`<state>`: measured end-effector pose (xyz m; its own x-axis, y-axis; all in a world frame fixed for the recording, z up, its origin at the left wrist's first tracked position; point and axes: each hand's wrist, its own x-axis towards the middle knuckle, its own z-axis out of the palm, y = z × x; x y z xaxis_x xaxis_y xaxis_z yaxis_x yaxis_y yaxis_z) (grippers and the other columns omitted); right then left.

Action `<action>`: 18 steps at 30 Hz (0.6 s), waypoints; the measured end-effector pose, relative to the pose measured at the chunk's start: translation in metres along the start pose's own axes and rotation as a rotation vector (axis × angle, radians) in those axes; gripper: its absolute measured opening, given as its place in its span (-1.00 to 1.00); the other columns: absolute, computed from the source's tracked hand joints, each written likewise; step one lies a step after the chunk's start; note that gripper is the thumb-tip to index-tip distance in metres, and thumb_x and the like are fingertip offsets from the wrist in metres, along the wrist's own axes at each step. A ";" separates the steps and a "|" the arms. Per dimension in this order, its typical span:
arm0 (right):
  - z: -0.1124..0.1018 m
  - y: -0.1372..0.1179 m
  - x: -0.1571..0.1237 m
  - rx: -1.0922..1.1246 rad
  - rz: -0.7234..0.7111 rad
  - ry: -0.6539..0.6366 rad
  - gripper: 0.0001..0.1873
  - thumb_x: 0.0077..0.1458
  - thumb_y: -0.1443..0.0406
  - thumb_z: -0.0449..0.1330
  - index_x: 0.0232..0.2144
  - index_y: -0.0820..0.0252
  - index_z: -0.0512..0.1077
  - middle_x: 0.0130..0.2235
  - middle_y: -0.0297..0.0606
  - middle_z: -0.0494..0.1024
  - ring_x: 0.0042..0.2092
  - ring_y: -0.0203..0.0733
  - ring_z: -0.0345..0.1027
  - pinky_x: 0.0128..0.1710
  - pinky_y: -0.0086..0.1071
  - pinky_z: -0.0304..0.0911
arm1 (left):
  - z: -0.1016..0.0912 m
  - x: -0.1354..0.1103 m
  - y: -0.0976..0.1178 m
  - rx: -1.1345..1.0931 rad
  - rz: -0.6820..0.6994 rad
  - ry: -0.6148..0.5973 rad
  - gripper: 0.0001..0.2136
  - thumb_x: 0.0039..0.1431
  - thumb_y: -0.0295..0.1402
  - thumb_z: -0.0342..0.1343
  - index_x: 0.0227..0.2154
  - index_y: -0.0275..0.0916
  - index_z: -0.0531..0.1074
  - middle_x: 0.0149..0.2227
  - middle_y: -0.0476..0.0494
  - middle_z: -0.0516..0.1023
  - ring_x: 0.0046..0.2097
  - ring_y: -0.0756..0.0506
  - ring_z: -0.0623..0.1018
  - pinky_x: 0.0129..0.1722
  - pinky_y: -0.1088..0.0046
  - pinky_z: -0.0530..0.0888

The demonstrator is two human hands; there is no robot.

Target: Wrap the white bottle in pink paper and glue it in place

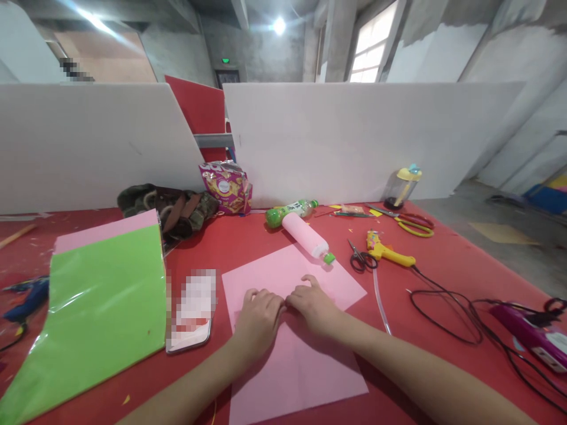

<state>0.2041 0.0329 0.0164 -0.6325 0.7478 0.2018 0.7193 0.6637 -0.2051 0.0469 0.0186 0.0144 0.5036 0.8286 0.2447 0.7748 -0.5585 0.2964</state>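
A large pink sheet lies on the red table under both hands; whether it is one creased sheet or two overlapping ones is hard to tell. My left hand is closed at the sheet's middle, fingers curled down on the pink material. Right beside it, my right hand is closed too, its fingertips meeting the left ones and one finger lifted off. The fingertips partly hide what they pinch. Beyond the hands, a bottle wrapped in pink with a green cap lies across the sheet's far edge.
Small scissors, a yellow glue gun and a clear glue stick lie right. Farther right is a purple power strip with black cables. Left are a phone and green sheets. A green bottle lies behind.
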 end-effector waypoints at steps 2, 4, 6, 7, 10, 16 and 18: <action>0.001 0.002 0.000 0.003 -0.015 -0.016 -0.82 0.06 0.41 -0.03 -0.51 0.23 0.33 -0.54 -0.34 0.43 -0.47 -0.32 0.23 -0.07 -0.23 -0.12 | 0.000 0.000 0.001 0.042 0.023 0.008 -0.82 0.15 -0.50 -0.17 -0.46 -0.26 0.32 -0.46 -0.09 0.41 -0.37 -0.09 0.35 -0.22 0.25 0.19; 0.002 0.003 -0.001 -0.003 -0.023 -0.026 -0.81 0.05 0.46 -0.05 -0.46 0.23 0.35 -0.52 -0.32 0.45 -0.46 -0.31 0.24 -0.06 -0.23 -0.12 | -0.001 0.000 0.001 0.070 0.023 -0.015 -0.80 0.16 -0.51 -0.20 -0.46 -0.26 0.31 -0.46 -0.09 0.40 -0.37 -0.09 0.35 -0.21 0.24 0.18; 0.003 0.003 -0.001 -0.013 -0.020 -0.026 -0.81 0.04 0.46 -0.05 -0.43 0.24 0.35 -0.52 -0.31 0.45 -0.46 -0.31 0.25 -0.05 -0.23 -0.13 | -0.002 0.001 0.001 0.066 0.006 -0.052 -0.78 0.15 -0.54 -0.22 -0.46 -0.26 0.30 -0.47 -0.07 0.40 -0.39 -0.08 0.34 -0.21 0.24 0.17; 0.003 0.003 -0.001 -0.015 -0.012 -0.023 -0.81 0.05 0.45 -0.05 -0.43 0.24 0.35 -0.52 -0.32 0.45 -0.45 -0.31 0.25 -0.05 -0.24 -0.13 | -0.002 0.001 0.000 0.056 -0.005 -0.067 -0.78 0.15 -0.56 -0.23 -0.46 -0.26 0.29 -0.48 -0.07 0.40 -0.40 -0.08 0.34 -0.21 0.24 0.17; 0.004 0.002 -0.001 -0.002 0.029 -0.002 -0.84 0.05 0.40 -0.01 -0.49 0.22 0.34 -0.52 -0.34 0.45 -0.44 -0.31 0.25 -0.05 -0.24 -0.14 | -0.002 0.000 -0.001 0.045 -0.018 -0.085 -0.77 0.12 -0.59 -0.24 -0.47 -0.25 0.28 -0.49 -0.06 0.40 -0.40 -0.08 0.33 -0.21 0.25 0.17; 0.007 0.001 0.000 0.031 0.028 0.018 -0.82 0.05 0.35 0.01 -0.56 0.22 0.32 -0.55 -0.35 0.45 -0.48 -0.34 0.23 -0.10 -0.25 -0.10 | 0.000 -0.003 0.002 0.073 -0.025 -0.081 -0.78 0.08 -0.60 -0.22 -0.46 -0.25 0.30 -0.47 -0.09 0.39 -0.38 -0.10 0.34 -0.14 0.16 0.13; 0.006 0.000 0.000 0.031 0.033 0.003 -0.80 0.05 0.37 0.01 -0.58 0.23 0.33 -0.57 -0.35 0.45 -0.49 -0.34 0.22 -0.11 -0.25 -0.09 | -0.002 -0.002 0.004 0.055 -0.038 -0.108 -0.77 0.08 -0.59 -0.23 -0.47 -0.26 0.30 -0.47 -0.08 0.39 -0.38 -0.10 0.34 -0.12 0.13 0.12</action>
<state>0.2024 0.0332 0.0107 -0.6078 0.7692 0.1974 0.7302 0.6390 -0.2416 0.0483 0.0142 0.0171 0.5097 0.8501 0.1323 0.8123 -0.5262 0.2517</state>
